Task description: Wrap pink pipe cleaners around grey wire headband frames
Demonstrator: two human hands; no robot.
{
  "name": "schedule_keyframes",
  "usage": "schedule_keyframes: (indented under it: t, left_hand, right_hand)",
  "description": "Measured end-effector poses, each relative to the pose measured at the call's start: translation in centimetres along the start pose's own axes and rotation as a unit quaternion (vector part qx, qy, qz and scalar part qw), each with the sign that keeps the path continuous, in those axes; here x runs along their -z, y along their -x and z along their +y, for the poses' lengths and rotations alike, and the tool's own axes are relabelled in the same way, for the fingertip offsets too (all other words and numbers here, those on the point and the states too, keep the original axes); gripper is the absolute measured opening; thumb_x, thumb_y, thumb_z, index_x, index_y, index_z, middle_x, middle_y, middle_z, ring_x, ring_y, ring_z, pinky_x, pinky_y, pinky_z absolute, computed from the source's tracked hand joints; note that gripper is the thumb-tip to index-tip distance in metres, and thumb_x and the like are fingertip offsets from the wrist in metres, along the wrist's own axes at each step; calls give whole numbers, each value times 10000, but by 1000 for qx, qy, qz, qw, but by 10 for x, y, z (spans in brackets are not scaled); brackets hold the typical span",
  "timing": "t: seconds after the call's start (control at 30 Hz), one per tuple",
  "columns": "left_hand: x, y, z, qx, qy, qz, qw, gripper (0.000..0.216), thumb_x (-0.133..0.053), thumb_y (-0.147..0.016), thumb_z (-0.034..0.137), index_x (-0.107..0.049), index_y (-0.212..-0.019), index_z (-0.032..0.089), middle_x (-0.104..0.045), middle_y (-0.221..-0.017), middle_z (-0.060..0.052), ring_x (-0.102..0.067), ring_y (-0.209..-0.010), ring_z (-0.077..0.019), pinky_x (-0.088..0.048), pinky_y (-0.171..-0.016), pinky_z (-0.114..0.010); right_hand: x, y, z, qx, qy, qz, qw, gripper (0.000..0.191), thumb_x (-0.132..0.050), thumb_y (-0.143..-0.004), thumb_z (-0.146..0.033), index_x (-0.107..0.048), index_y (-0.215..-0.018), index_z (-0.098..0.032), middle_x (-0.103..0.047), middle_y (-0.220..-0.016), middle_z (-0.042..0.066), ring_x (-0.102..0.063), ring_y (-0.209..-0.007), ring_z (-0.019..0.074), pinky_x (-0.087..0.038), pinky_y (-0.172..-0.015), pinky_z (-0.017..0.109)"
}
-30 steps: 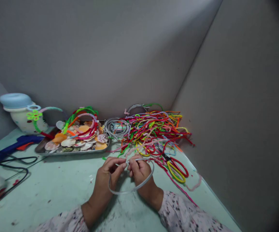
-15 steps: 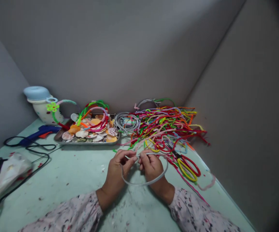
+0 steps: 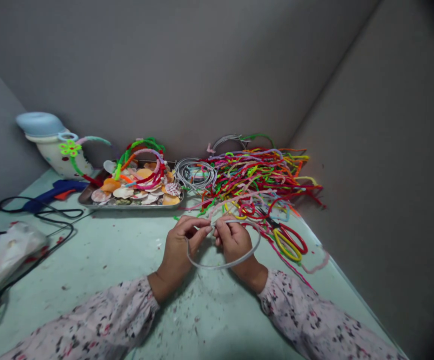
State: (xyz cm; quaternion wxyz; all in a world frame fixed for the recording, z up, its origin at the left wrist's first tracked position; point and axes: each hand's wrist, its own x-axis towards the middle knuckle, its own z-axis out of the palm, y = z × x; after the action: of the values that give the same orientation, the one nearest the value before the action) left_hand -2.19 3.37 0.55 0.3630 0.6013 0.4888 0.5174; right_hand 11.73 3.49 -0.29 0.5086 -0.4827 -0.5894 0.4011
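Note:
My left hand (image 3: 179,247) and my right hand (image 3: 234,240) meet over the pale green table (image 3: 100,260), fingertips pinched together. Between them they hold a thin grey hoop (image 3: 222,264) that curves down under both hands. Just behind the hands lies a big tangle of coloured pipe cleaners (image 3: 256,182). Red and yellow handled scissors (image 3: 288,242) lie right of my right hand.
A metal tray (image 3: 130,204) of shells and wrapped hoops stands at the back left, beside coiled grey hoops (image 3: 196,175). A blue glue gun (image 3: 53,192) with black cord (image 3: 40,217), a white jar (image 3: 53,145) and a plastic bag (image 3: 8,252) are on the left. Grey walls close the back and right.
The view has shifted, so everything sits a little higher and further right in the picture. Both hands stay pinched on the grey hoop at the same spot on the table.

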Motion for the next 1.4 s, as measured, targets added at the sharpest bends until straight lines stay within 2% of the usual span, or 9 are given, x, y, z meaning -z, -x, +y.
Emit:
schedule_keyframes:
  t: [0.5, 0.73, 1.0, 1.23, 1.4]
  left_hand:
    - [1, -1, 2, 21, 3, -26, 999, 195, -622, -807, 322, -698, -895, 166, -631, -859, -45, -589, -724, -140, -461, -663, -262]
    - [2, -1, 3, -2, -4, -23, 1000, 171, -610, -818, 313, -696, -872, 176, -637, -894, -52, -601, -832, -161, -454, -754, -274]
    - [0, 0, -4, 21, 6, -14, 1000, 214, -614, -811, 352, -662, -932, 182, -633, -834, -35, -574, -692, -136, -450, -645, -262]
    - [1, -1, -1, -6, 3, -15, 1000, 175, -615, -812, 324, -689, -867, 175, -649, -864, -48, -601, -796, -159, -451, -715, -271]
    - [2, 0, 0, -6, -5, -16, 1000, 183, -609, -813, 325, -693, -863, 171, -643, -851, -49, -598, -778, -160, -447, -700, -275]
  right_hand:
    - [-1, -1, -6, 14, -5, 9, 1000, 258, -460, -912, -377, -541, -766, -181, -520, -669, -14, -495, -545, 103, -414, -507, 217]
    - [-1, 0, -7, -1, -8, 10, 1000, 267, -459, -912, -381, -519, -738, -188, -493, -629, -25, -476, -509, 100, -391, -471, 212]
    - [-3, 0, -5, 13, -17, 9, 1000, 264, -461, -907, -380, -536, -745, -185, -506, -625, -16, -483, -507, 106, -388, -457, 215]
    - [-2, 0, -4, 3, -11, 4, 1000, 254, -449, -919, -386, -518, -771, -191, -492, -648, -24, -485, -527, 104, -395, -473, 214]
    - [-1, 0, -5, 29, 8, 7, 1000, 257, -448, -919, -364, -514, -741, -191, -499, -659, -18, -485, -539, 103, -404, -503, 217]
